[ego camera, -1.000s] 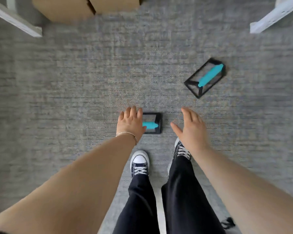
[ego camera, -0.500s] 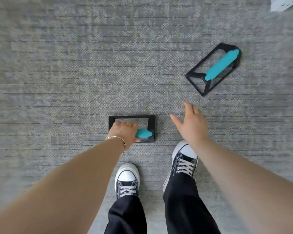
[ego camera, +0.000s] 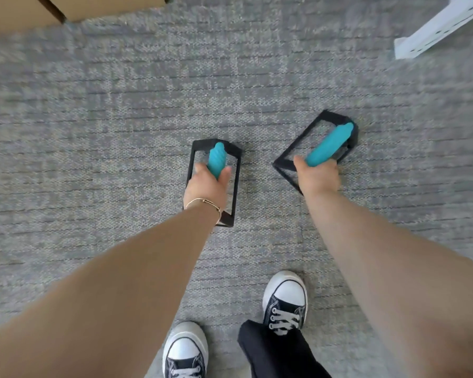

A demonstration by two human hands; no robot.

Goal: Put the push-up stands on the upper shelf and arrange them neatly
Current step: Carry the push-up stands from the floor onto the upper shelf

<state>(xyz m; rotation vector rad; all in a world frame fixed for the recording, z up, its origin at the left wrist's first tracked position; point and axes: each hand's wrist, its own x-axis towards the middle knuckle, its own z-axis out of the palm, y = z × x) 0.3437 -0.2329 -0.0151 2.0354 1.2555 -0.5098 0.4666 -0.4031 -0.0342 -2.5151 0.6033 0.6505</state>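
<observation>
Two push-up stands, black frames with ribbed turquoise handles, are over the grey carpet. My left hand (ego camera: 206, 184) is closed around the near end of the left push-up stand's handle (ego camera: 217, 156); its frame points away from me. My right hand (ego camera: 317, 175) grips the near end of the right push-up stand's handle (ego camera: 329, 144), whose frame is angled to the upper right. Whether either frame touches the carpet I cannot tell. No shelf board is in view.
Cardboard boxes (ego camera: 66, 8) stand at the top left. A white perforated metal rail (ego camera: 443, 25) of a rack runs in at the top right. My two sneakers (ego camera: 284, 298) are on the carpet below the hands.
My left hand has turned its stand so the handle points away from me. My right hand, open and empty before, has reached the second stand and closed on its handle.
</observation>
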